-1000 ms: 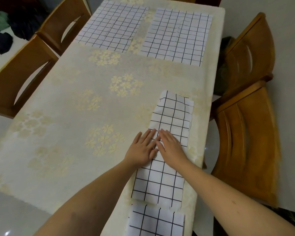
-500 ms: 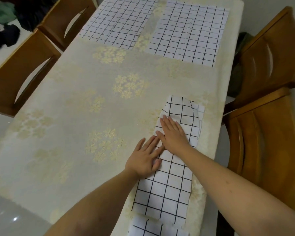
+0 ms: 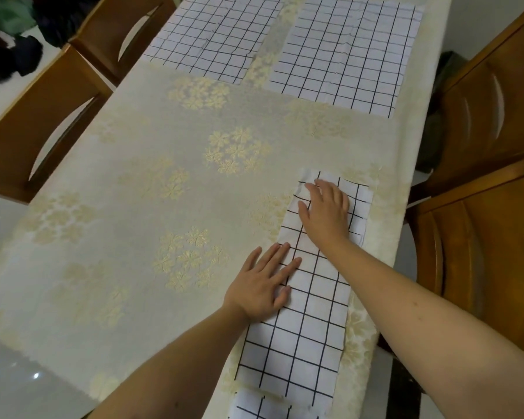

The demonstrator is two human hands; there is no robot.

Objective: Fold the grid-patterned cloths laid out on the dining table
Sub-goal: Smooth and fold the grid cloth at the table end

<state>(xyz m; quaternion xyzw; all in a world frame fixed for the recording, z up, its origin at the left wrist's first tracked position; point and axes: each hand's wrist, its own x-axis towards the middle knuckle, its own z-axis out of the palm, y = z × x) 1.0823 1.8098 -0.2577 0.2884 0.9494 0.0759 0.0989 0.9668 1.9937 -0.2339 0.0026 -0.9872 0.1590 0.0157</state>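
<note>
A long, narrow folded grid-patterned cloth [image 3: 309, 322] lies along the right side of the dining table [image 3: 139, 225]. My left hand [image 3: 262, 284] lies flat on the cloth's left edge near its middle, fingers straight. My right hand [image 3: 325, 211] presses flat on the cloth's far end, fingers spread. Two more grid cloths lie unfolded at the table's far end, one at the left [image 3: 215, 37] and one at the right [image 3: 345, 52]. Part of another grid cloth [image 3: 263, 406] shows at the near edge.
A cream tablecloth with gold flower clusters covers the table. Two wooden chairs [image 3: 478, 267] stand along the right side and two [image 3: 40, 122] along the left. Dark and green clothes [image 3: 9, 34] lie on the floor at top left.
My right hand has slid away from me along the cloth to its far end, flattening it. My left hand has stayed near the cloth's middle left edge.
</note>
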